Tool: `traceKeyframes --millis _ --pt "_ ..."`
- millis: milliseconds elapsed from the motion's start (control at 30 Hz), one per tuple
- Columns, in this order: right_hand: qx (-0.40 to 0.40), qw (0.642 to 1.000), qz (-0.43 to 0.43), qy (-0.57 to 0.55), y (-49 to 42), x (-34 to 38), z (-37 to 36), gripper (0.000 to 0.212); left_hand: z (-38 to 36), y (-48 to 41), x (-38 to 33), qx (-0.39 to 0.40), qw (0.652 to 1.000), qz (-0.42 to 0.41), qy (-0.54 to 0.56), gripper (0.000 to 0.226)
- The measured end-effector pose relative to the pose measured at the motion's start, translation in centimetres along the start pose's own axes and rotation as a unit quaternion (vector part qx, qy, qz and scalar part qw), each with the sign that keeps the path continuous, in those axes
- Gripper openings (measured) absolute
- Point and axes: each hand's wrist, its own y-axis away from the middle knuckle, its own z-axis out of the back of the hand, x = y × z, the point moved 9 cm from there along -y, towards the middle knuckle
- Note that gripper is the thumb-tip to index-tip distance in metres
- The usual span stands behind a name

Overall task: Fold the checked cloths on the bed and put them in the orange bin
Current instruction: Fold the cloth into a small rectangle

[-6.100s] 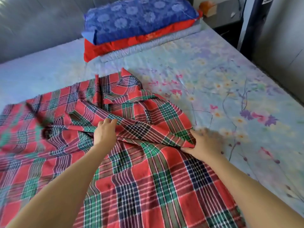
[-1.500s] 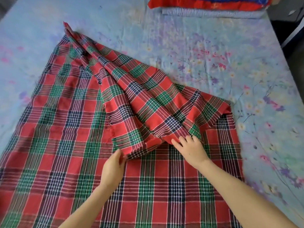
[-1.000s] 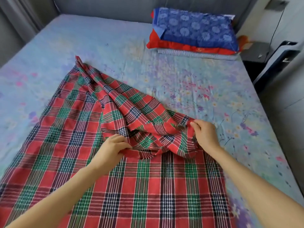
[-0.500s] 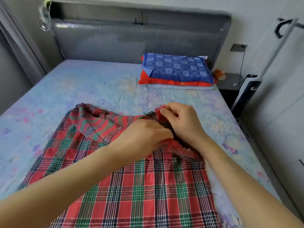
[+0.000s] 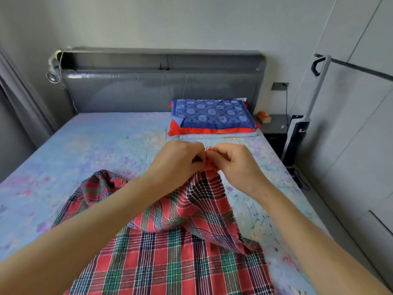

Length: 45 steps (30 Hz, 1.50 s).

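View: head camera, facing along the bed (image 5: 95, 145) toward the grey headboard (image 5: 161, 90).
Cloth: the red-and-green checked cloth (image 5: 170, 258) lies on the near half of the bed. The near part is flat and the far part is drawn up into a peak.
Left hand: the left hand (image 5: 180, 160) has its fingers curled and pinches the raised edge at the peak.
Right hand: the right hand (image 5: 236, 165) pinches the same edge just beside the left, fingertips nearly touching.
Step, judged: sorting out a corner or hem to start the first fold.
Doing it well: find the true corner, slide the hands apart along the hem until it is taut, then lay edge on edge.
Risk: the bunched folds under the peak may get trapped as creases.
Progress, judged: early, with no fold laid.
Bin: no orange bin in view.
Nearby: the stacked pillows (image 5: 212, 118) lie well apart from the cloth.
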Motion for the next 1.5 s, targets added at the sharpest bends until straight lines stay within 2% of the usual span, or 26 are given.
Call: traceKeyframes --millis 133,200,267,367,467,567,633,700,867,1000,1133,1233,1300,1367,1500 --pt "0.056 0.996 -0.04 -0.053 1.6 0.0 -0.3 0.009 0.1 -0.4 0.2 0.012 0.999 0.052 0.01 0.015" --pt "0.048 0.998 -0.04 -0.023 2.2 -0.1 -0.3 0.025 -0.1 -0.3 0.0 0.02 0.997 0.068 0.028 0.026" --pt "0.016 0.999 -0.036 -0.009 2.8 0.5 0.3 0.027 -0.8 0.0 -0.1 0.04 0.994 0.081 0.062 0.034" --pt "0.009 1.0 -0.028 0.007 4.7 1.5 1.4 0.028 -2.8 1.1 -0.9 0.156 0.97 0.108 0.154 0.032" --pt "0.027 0.998 -0.062 0.013 8.7 1.3 3.1 0.026 -4.6 3.9 -4.4 0.277 0.948 0.078 0.138 0.023" --pt "0.042 0.994 -0.102 0.011 14.2 0.7 5.0 0.032 -5.5 6.5 -9.6 0.284 0.946 0.03 0.151 0.026" --pt "0.041 0.991 -0.126 -0.003 18.5 0.5 6.6 0.029 -6.6 8.6 -13.9 0.296 0.943 -0.014 0.15 0.013" --pt "0.051 0.988 -0.147 -0.022 22.4 0.3 7.8 0.027 -7.6 10.3 -17.4 0.317 0.936 -0.046 0.147 0.024" --pt "0.064 0.969 -0.23 -0.063 33.6 -0.6 11.1 0.016 -11.3 15.2 -28.1 0.401 0.892 -0.114 0.176 0.031" --pt "0.04 0.957 -0.281 -0.068 42.1 -1.7 12.2 0.018 -14.4 20.5 -33.9 0.443 0.863 -0.141 0.195 0.037" --pt "0.016 0.942 -0.328 -0.07 50.7 -2.1 12.2 0.034 -16.2 26.5 -38.4 0.452 0.849 -0.144 0.231 0.037" --pt "-0.054 0.929 -0.354 -0.09 57.4 -2.6 12.3 0.049 -17.4 31.3 -41.6 0.437 0.843 -0.106 0.295 0.031" --pt "-0.12 0.909 -0.384 -0.109 62.6 -4.0 11.7 0.045 -19.0 34.9 -43.1 0.44 0.833 -0.08 0.327 0.028" --pt "-0.173 0.885 -0.417 -0.114 67.9 -6.2 10.7 0.032 -21.6 38.7 -44.8 0.455 0.823 -0.078 0.331 0.024" --pt "-0.245 0.833 -0.476 -0.142 74.7 -12.5 7.3 0.017 -27.4 43.2 -44.6 0.476 0.833 -0.052 0.277 0.018"
